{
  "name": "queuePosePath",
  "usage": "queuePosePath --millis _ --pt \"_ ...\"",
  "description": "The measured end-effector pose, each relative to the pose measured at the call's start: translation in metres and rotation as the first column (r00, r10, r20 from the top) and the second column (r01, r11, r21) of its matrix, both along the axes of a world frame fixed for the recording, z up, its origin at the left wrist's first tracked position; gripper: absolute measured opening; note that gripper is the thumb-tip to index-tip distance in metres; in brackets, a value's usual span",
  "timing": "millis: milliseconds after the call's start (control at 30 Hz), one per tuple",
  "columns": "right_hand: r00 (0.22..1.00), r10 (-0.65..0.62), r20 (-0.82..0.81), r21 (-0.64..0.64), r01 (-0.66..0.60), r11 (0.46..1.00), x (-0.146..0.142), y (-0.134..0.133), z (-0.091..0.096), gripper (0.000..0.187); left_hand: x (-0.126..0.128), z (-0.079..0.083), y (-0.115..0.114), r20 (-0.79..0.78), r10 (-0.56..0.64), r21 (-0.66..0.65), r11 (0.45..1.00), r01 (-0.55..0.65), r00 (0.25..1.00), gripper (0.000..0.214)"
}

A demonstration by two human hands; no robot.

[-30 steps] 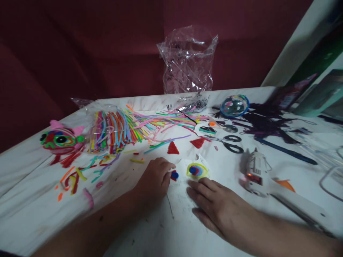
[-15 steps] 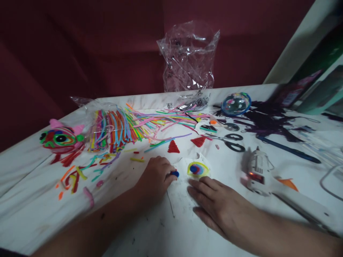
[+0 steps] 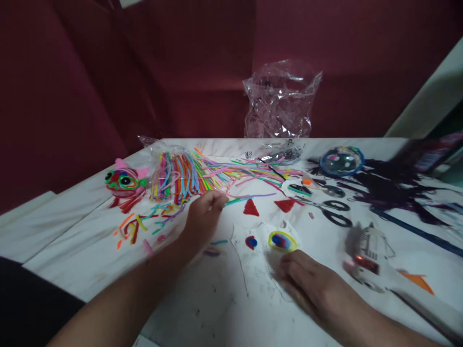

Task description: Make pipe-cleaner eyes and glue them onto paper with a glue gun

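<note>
A white paper cutout point(image 3: 258, 270) with pen lines lies on the table in front of me. On it are a yellow-rimmed eye shape point(image 3: 283, 241) of coiled pipe cleaner and a smaller blue coil with a red curve point(image 3: 251, 242). My left hand point(image 3: 206, 212) is beyond the paper's left edge, fingers pinched together near the end of a teal pipe cleaner point(image 3: 237, 200). Whether anything sits between those fingertips is hidden. My right hand point(image 3: 307, 279) rests on the paper's right edge, fingers loosely bent and somewhat blurred. Two red triangles point(image 3: 251, 208) of pipe cleaner lie behind the paper.
Bundled pipe cleaners point(image 3: 177, 178) lie behind my left hand, cut scraps point(image 3: 139, 226) nearer. A pink decorated figure point(image 3: 126, 180) stands far left. Scissors point(image 3: 331, 209), a glue gun point(image 3: 372, 262) with a lit red light, a clear dome point(image 3: 342, 161) and dark purple strands point(image 3: 390, 185) occupy the right.
My left hand has let go of the blue coil, now on the paper, and moved away to the far left. My right hand's fingers are more bent. The whole view has shifted.
</note>
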State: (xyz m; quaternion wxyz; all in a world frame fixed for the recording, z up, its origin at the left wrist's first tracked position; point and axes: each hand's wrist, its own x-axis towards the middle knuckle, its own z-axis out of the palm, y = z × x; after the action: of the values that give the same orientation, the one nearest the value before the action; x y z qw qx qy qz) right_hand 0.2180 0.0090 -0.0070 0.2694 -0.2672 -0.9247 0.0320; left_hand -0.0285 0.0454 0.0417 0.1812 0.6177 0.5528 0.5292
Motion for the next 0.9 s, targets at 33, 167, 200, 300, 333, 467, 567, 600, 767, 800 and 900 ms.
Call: queuePosePath --millis 33,167,200,300,333,467,567,600,767,800,900 --pt "0.999 -0.019 -0.030 -0.032 0.018 0.999 0.001 0.001 0.000 0.034 -0.004 0.007 0.001 0.103 0.034 -0.007 0.999 -0.033 0.994 0.020" --pt "0.995 -0.086 -0.050 -0.072 0.082 0.994 0.003 0.003 -0.003 0.029 -0.017 0.024 0.005 0.309 0.010 0.077 0.996 -0.035 0.951 0.017" --pt "0.994 -0.095 -0.046 -0.084 0.091 0.992 0.004 0.003 -0.004 0.029 -0.019 0.026 0.006 0.318 -0.006 0.100 0.995 -0.028 0.948 0.015" --pt "0.993 -0.112 -0.033 -0.120 0.107 0.987 0.005 0.004 -0.010 0.027 -0.023 0.032 0.003 0.313 -0.016 0.094 0.995 -0.014 0.950 0.013" --pt "0.993 -0.111 -0.031 -0.127 0.107 0.986 0.006 0.005 -0.012 0.027 -0.024 0.034 0.002 0.294 -0.014 0.062 0.998 -0.004 0.956 0.014" --pt "0.994 -0.097 -0.058 -0.123 0.090 0.988 0.006 0.007 -0.015 0.024 -0.033 0.040 -0.003 -0.032 -0.027 -0.099 0.995 0.024 0.999 0.018" --pt "0.994 -0.064 -0.086 -0.150 0.050 0.987 0.006 0.006 -0.011 0.021 -0.042 0.038 -0.005 -0.415 -0.101 -0.146 0.988 0.044 0.904 0.019" --pt "0.994 -0.050 -0.095 -0.164 0.034 0.986 0.005 0.006 -0.010 0.021 -0.045 0.035 -0.006 -0.484 -0.140 -0.166 0.984 0.066 0.864 0.019" --pt "0.993 -0.029 -0.113 -0.180 0.008 0.984 0.004 0.002 -0.004 0.025 -0.052 0.014 -0.019 -0.535 -0.392 -0.329 0.913 0.242 0.749 0.013" --pt "0.994 -0.023 -0.111 -0.184 0.002 0.983 0.004 0.002 -0.004 0.024 -0.052 0.010 -0.022 -0.536 -0.440 -0.355 0.892 0.280 0.721 0.014" --pt "0.995 -0.004 -0.102 -0.212 -0.018 0.977 0.005 0.002 -0.004 0.021 -0.048 0.001 -0.028 -0.555 -0.536 -0.410 0.842 0.352 0.636 0.014"
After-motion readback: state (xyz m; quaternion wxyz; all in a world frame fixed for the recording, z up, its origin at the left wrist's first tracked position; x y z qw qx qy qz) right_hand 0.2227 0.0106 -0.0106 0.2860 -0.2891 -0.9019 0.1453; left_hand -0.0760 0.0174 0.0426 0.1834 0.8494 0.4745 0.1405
